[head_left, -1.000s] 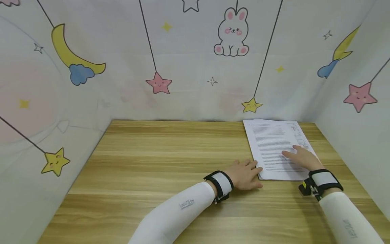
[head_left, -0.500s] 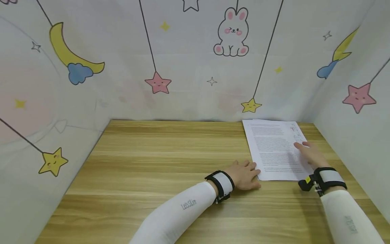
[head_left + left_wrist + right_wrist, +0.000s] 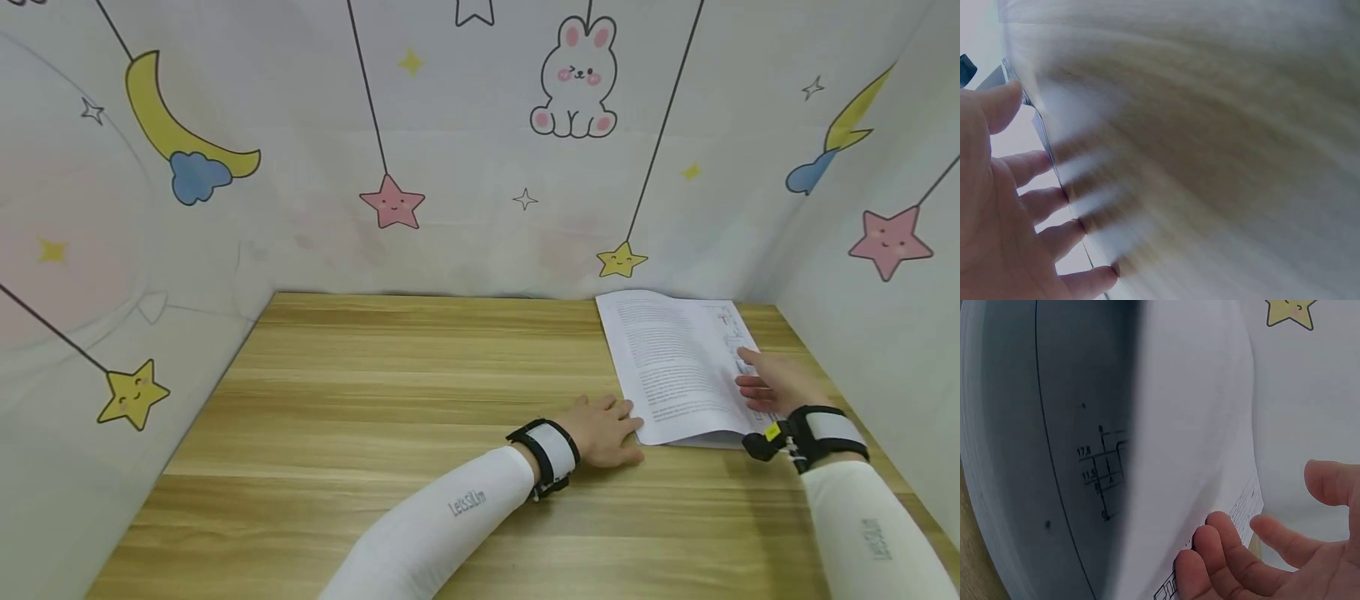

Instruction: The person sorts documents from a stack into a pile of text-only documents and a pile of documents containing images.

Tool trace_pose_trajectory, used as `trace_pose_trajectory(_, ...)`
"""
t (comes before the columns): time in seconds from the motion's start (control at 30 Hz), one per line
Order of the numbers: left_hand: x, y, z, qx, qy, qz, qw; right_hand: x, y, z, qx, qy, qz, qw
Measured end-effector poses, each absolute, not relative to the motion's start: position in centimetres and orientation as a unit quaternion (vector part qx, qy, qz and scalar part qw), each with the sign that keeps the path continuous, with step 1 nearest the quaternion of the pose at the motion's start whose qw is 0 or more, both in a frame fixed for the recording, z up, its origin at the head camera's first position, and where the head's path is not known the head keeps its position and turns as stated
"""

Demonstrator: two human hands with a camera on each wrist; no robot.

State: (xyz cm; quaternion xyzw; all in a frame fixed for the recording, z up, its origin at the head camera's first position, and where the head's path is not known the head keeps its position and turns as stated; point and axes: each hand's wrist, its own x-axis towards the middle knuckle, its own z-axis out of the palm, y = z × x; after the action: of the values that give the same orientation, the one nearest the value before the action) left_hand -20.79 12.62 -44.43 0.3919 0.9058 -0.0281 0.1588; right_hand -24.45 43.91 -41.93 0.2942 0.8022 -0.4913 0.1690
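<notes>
A stack of printed paper sheets point(image 3: 667, 358) lies at the right of the table, against the back wall. Its upper page bows upward, and its near edge is raised off the sheets below. My left hand point(image 3: 596, 433) lies palm down with spread fingers, fingertips at the stack's near left corner. Over the right edge is my right hand point(image 3: 780, 383), fingers extended. In the right wrist view, several fingertips point(image 3: 1191, 575) touch the lifted page point(image 3: 1197, 412) near its printed drawings, with the thumb point(image 3: 1329, 481) apart from it. A lower sheet point(image 3: 1079, 375) with a line drawing shows beneath.
The wood-grain table point(image 3: 375, 400) extends left and in front of the stack. White cloth walls point(image 3: 465, 150) printed with stars, a moon and a rabbit enclose it at the back and both sides. Each wrist wears a strapped band point(image 3: 547, 454).
My right hand has moved right across the printed sheet to its right edge, turning more sideways. The flat upper page now bulges and lifts at its near edge. My left hand has stayed put.
</notes>
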Motion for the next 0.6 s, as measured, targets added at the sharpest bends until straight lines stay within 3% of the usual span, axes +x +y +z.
trace_pose_trajectory(0.33,-20.7,12.5,-44.4,0.394,0.906,-0.017,0.155,-24.5,41.3,-41.6,0.191,0.839,-0.447,0.244)
trace_pose_trajectory(0.6,-20.6,12.4,-44.0,0.395,0.905,-0.017,0.155,-25.1,38.1,-40.9,0.142,0.876,-0.373,0.27)
